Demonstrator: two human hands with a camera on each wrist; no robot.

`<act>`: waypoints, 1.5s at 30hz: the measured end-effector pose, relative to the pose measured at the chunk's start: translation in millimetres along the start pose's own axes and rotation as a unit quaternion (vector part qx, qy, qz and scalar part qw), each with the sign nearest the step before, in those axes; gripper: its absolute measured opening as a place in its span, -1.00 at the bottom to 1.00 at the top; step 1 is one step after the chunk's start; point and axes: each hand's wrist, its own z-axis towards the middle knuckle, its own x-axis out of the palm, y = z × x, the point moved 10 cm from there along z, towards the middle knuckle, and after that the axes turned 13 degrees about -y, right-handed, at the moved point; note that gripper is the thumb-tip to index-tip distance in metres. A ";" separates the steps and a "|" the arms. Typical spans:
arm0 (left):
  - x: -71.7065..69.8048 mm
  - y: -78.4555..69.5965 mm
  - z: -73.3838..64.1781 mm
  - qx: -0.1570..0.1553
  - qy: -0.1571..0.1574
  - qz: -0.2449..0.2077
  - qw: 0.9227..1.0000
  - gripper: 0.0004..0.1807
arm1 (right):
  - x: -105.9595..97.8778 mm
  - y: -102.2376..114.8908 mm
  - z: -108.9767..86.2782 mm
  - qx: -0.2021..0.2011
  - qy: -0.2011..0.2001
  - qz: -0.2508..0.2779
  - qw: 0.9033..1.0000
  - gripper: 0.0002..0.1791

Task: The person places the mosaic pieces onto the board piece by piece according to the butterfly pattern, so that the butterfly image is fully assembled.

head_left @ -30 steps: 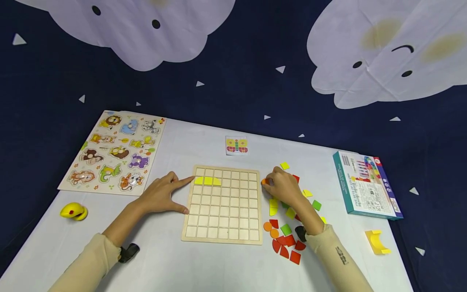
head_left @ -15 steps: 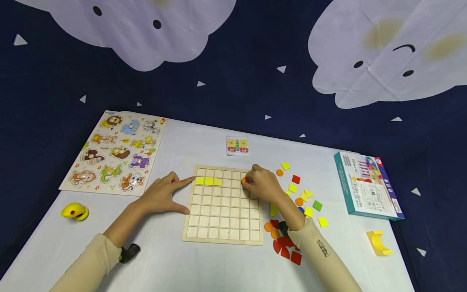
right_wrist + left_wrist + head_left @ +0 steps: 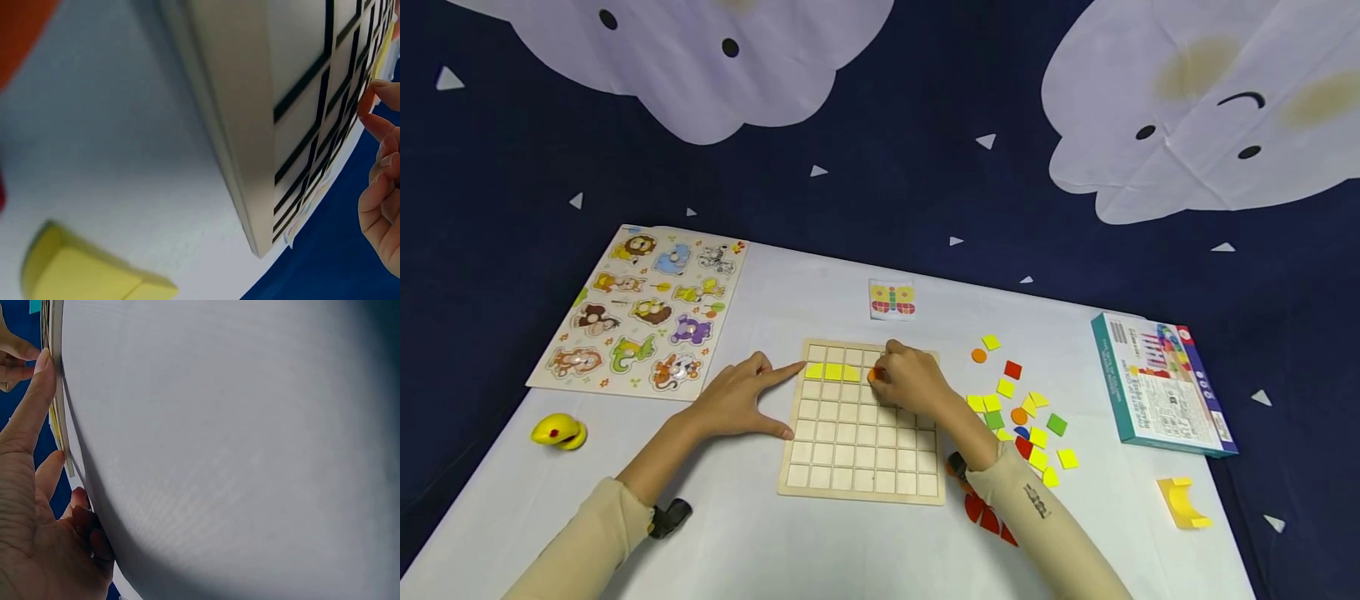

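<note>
A wooden grid board [image 3: 854,456] lies flat on the white table. Three yellow tiles [image 3: 832,372] fill neighbouring cells near its upper left. My left hand [image 3: 737,402] rests at the board's left edge, index finger and thumb straight and spread apart against the rim; the left wrist view has the thumb [image 3: 39,387] at the board's side. Between thumb and index finger, my right hand [image 3: 914,379] pinches an orange disc [image 3: 367,102] over the board, just right of the yellow tiles. Its other fingers are curled in the right wrist view.
Loose yellow, green, orange, blue and red pieces [image 3: 1012,369] lie right of the board, some behind the right forearm. A butterfly pattern card [image 3: 892,300] lies beyond it. An animal puzzle [image 3: 637,312], yellow toy [image 3: 559,432], box [image 3: 1165,383] and yellow curved piece [image 3: 1183,502] stand around.
My right hand has carried the orange disc leftward from beside the board's right edge to near the yellow tiles. The left hand has stayed at the board's left edge.
</note>
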 end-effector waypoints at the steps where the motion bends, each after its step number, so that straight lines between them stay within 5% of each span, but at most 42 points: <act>1: 0.3 -0.3 0.5 0.001 0.000 0.000 1.000 0.19 | 0.7 0.7 0.3 -0.002 0.000 -0.002 1.000 -0.76; 8: 1.2 -4.0 3.3 0.008 0.005 0.003 1.000 0.19 | 1.1 3.0 0.8 -0.017 -0.016 -0.015 1.000 -0.76; 27: 5.4 -0.9 3.2 -0.003 0.012 0.002 1.000 0.21 | 3.8 -5.3 -2.2 0.020 -0.014 0.018 1.000 -0.76; 45: 1.3 0.6 0.1 -0.004 0.006 0.006 1.000 0.21 | -34.6 -63.2 -36.0 0.098 -0.035 0.018 0.994 -0.69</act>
